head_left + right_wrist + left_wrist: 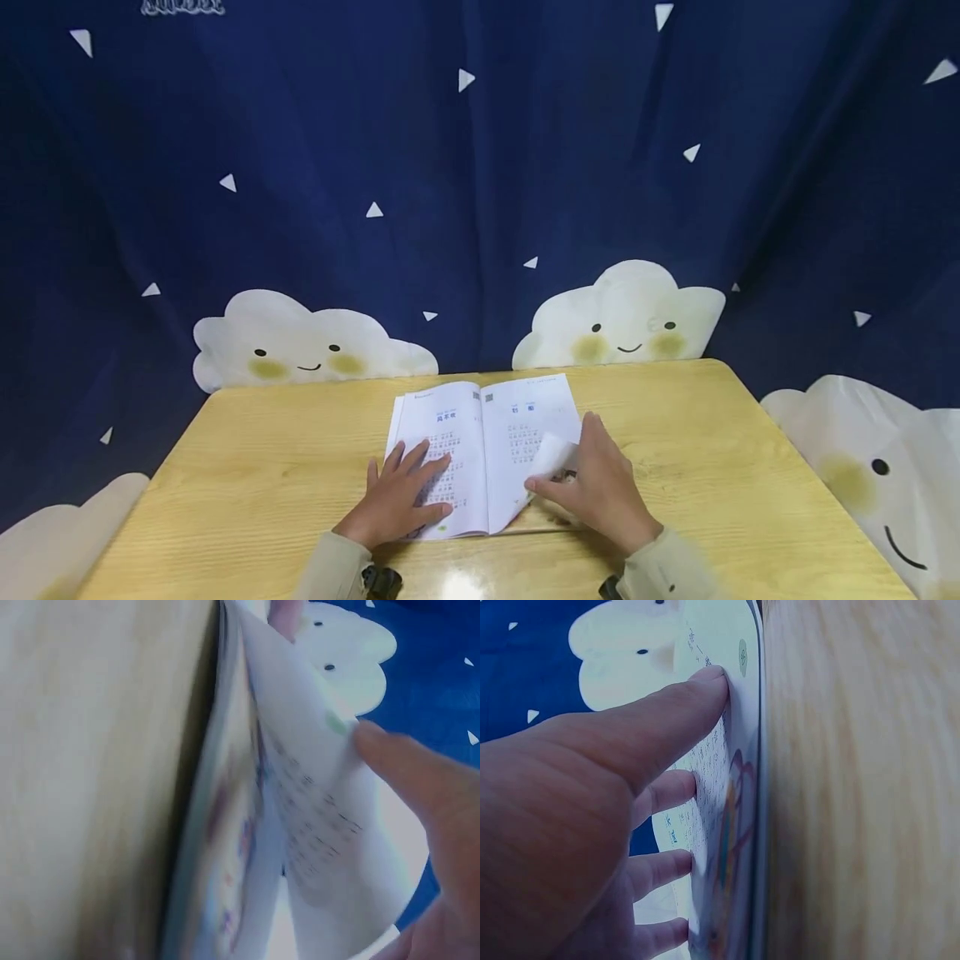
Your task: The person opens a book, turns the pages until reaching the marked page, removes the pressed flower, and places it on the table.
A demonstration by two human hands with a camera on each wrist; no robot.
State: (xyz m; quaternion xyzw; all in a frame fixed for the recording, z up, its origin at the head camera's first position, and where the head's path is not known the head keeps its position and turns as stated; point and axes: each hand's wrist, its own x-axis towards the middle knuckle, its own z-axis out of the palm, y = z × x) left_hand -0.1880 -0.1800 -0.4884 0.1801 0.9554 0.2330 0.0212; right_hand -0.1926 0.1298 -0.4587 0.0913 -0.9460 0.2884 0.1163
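Note:
An open book with printed text lies on the wooden table. My left hand rests on its left page, fingers spread and fairly straight. In the left wrist view, the thumb and fingertips touch that page near a coloured drawing. On the other side, my right hand holds the right page by its lower outer part, which curls up off the book. The right wrist view shows the thumb against the bent page, with a coloured page partly visible beneath; the other fingers are mostly hidden.
The light wooden table extends to both sides of the book. Behind it hangs a dark blue curtain with white triangles and smiling clouds. Each wrist wears a dark strap below a pale sleeve.

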